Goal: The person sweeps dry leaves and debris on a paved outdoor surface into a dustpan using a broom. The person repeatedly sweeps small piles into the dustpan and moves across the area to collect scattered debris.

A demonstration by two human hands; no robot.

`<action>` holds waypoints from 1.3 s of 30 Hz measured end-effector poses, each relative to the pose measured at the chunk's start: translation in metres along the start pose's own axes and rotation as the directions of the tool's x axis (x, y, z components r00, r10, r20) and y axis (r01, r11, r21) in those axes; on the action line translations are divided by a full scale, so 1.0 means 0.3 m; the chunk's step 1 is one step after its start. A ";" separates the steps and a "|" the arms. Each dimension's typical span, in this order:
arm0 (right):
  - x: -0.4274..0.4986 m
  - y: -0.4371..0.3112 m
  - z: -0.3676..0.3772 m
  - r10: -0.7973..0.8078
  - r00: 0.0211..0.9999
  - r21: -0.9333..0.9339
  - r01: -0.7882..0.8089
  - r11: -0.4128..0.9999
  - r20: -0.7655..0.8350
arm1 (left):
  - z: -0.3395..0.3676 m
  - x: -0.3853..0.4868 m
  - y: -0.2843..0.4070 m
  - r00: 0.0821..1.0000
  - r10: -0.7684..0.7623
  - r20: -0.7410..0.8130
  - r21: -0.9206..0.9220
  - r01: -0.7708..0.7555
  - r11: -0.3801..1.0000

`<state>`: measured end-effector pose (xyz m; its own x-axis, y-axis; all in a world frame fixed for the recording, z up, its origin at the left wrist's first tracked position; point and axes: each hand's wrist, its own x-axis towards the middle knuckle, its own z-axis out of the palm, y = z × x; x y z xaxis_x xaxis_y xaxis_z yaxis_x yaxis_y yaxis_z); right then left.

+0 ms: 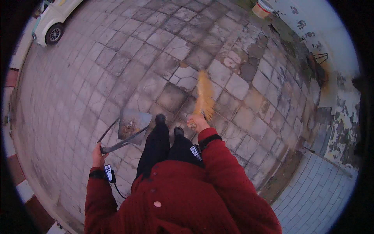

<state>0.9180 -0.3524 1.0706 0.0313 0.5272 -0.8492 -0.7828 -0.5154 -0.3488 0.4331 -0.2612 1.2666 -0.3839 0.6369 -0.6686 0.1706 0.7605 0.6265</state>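
Observation:
My left hand (99, 155) grips the long handle of a metal dustpan (137, 115), whose two side bars run down to the pan. A small heap of debris (129, 127) lies inside the pan, left of my feet. In front of me, my right hand (199, 122) is closed around the short handle of a straw hand broom (203, 96). The yellow bristles point away from me, over the paving, and look blurred. Whether their tips touch the ground I cannot tell.
Worn, cracked paving tiles (172, 70) stretch around me. A white vehicle (55, 22) stands at the upper left. At the far right top a bucket (262, 9) sits by a peeling wall (324, 26). A pale tiled surface (315, 190) lies at the lower right.

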 end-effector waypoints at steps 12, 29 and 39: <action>-0.308 -0.561 -0.081 -0.129 0.988 -0.180 0.112 0.977 -0.084 | 0.531 0.419 0.417 0.972 0.038 0.233 0.161 -0.077 0.984; 0.237 -0.677 0.533 -0.014 0.994 -0.152 -0.003 0.988 -0.106 | 0.982 0.753 0.660 0.894 0.149 0.423 0.455 -0.352 0.818; -0.055 -1.015 0.178 -0.101 0.988 -0.303 0.063 0.951 -0.113 | 1.045 0.680 0.760 0.808 0.234 0.541 0.516 -0.539 0.666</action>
<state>1.1225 -0.1680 1.2119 0.1805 0.4967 -0.8489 -0.5542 -0.6617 -0.5050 0.6781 0.0819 1.1476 0.2208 0.7610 -0.6101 0.7885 0.2289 0.5708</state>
